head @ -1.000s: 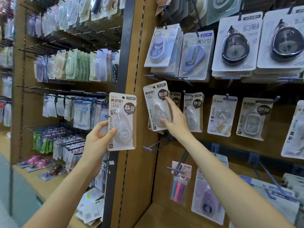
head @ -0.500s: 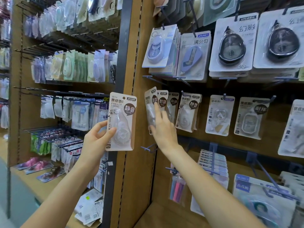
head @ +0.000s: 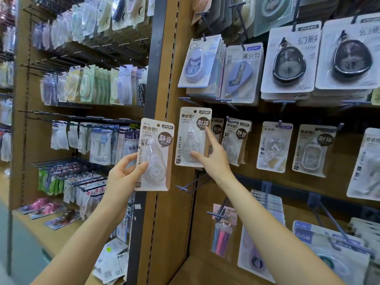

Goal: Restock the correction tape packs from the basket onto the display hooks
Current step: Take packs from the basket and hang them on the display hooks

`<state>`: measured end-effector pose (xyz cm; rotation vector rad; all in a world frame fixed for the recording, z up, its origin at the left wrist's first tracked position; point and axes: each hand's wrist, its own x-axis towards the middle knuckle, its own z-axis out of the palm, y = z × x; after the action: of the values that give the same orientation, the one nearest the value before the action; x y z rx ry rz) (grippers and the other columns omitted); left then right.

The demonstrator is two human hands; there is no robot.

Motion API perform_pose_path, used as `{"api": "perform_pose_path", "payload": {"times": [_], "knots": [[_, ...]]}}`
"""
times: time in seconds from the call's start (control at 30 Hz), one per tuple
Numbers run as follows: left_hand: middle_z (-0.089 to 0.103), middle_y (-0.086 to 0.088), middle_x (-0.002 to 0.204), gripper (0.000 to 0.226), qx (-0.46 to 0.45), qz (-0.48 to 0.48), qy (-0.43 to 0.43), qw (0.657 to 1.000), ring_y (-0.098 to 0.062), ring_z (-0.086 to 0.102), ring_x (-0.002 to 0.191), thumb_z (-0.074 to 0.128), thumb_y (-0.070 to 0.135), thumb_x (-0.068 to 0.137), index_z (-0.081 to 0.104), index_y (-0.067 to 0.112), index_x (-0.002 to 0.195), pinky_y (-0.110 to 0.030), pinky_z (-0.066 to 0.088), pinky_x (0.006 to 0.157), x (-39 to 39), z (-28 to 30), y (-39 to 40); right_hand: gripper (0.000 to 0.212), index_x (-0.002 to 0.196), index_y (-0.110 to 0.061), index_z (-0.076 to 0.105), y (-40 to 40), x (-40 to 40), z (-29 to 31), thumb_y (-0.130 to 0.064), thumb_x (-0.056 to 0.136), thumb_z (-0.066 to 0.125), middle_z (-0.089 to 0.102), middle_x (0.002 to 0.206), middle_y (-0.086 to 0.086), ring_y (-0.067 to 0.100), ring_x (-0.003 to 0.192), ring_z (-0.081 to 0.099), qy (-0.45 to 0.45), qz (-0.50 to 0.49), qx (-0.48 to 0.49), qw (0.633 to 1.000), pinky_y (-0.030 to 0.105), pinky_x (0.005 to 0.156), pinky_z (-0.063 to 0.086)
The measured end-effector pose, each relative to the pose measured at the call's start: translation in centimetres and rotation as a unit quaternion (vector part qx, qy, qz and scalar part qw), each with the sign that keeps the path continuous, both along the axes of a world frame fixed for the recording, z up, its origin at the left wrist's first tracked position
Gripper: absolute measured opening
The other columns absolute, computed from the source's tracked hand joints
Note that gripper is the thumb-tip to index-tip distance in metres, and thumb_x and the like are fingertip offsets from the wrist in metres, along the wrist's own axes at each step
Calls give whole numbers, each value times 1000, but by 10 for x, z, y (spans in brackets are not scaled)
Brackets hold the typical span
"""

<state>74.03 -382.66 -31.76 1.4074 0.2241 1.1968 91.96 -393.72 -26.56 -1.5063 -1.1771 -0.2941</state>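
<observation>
The left hand [head: 121,177] pinches a beige card-backed correction tape pack [head: 154,155] by its lower left edge, upright before the brown display wall [head: 164,223]. The right hand [head: 213,159], index finger and thumb extended, touches a similar hanging pack [head: 192,136] at the wall's left edge.

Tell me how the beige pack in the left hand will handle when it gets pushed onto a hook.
The beige pack looks like flat card with a clear blister, so probably stiff enough to hold its shape. The left hand holds it upright by one edge, suggesting it is light. The glossy blister may be slippery; gripping the card edge seems safer.
</observation>
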Motion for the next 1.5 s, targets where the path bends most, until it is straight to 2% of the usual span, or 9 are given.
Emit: {"api": "perform_pose_path", "payload": {"times": [0.3, 0.53, 0.67, 0.77, 0.83, 0.9, 1.1, 1.23, 1.5], "knots": [[70, -1, 101, 21, -1, -6, 6, 1000, -22, 66, 94, 59, 19, 90, 58, 29, 108, -34, 50, 72, 0, 1, -3, 83, 150, -27, 7, -4, 5, 8, -16, 89, 62, 44, 133, 9, 22, 116, 50, -129, -180, -120, 968, 24, 84, 37], [71, 2, 95, 22, 2, 0, 19, 1000, -21, 66, 93, 58, 19, 90, 58, 26, 111, -37, 51, 77, -1, 2, -3, 73, 148, -11, 18, 27, 45, 38, -19, 88, 60, 51, 128, 20, 34, 114, 53, -2, -250, -181, 951, 39, 87, 50], [71, -1, 98, 24, 6, 2, 31, 1000, -23, 66, 96, 59, 20, 90, 58, 24, 113, -44, 51, 87, 1, 3, -2, 59, 139, -4, 35, 22, 41, 42, -27, 90, 57, 27, 147, 16, 36, 135, 27, -59, -299, -303, 903, 43, 107, 33], [72, -3, 101, 29, 4, -9, 34, 999, -24, 66, 98, 59, 22, 90, 57, 22, 119, -49, 50, 91, 7, 4, -3, 44, 131, -8, 48, -2, 7, 26, -31, 93, 54, 27, 146, 11, 29, 135, 27, -124, -225, -179, 950, 36, 107, 27], [72, -3, 102, 25, 0, -21, 29, 999, -23, 67, 96, 58, 20, 91, 58, 22, 116, -47, 52, 88, 15, 6, -7, 48, 137, -18, 41, -16, -19, 13, -35, 94, 53, 41, 135, 4, 22, 127, 44, 22, -1, -150, 989, 29, 98, 39], [71, -4, 103, 22, 2, -37, 27, 999, -22, 67, 95, 56, 18, 91, 58, 23, 113, -44, 53, 86, 25, 10, -14, 66, 145, -27, 24, -21, -31, 1, -31, 90, 60, 45, 129, -2, 19, 116, 56, 141, 154, -162, 964, 28, 89, 50], [67, 1, 107, 46, 55, -55, 59, 995, -11, 66, 93, 51, 13, 95, 37, 32, 134, -29, 56, 78, 43, 12, -19, 88, 145, -41, 12, -7, -21, 0, -12, 84, 67, 54, 124, 2, 11, 101, 60, 78, 100, -68, 990, 27, 77, 56], [58, 12, 114, 61, 104, -71, 131, 983, 0, 60, 92, 52, 7, 92, 31, 38, 141, -17, 53, 71, 50, 8, -20, 76, 147, -34, 22, 1, -15, -1, -15, 87, 64, 36, 149, -2, 17, 134, 38, -63, 18, -49, 997, 48, 104, 42], [52, 8, 126, 61, 106, -86, 152, 979, -3, 55, 83, 49, 5, 94, 27, 30, 145, -25, 48, 80, 72, 23, -25, 70, 149, -24, 20, -1, -6, 16, -17, 91, 59, 40, 143, 4, 17, 132, 37, -104, -66, -48, 991, 36, 111, 32]]}}
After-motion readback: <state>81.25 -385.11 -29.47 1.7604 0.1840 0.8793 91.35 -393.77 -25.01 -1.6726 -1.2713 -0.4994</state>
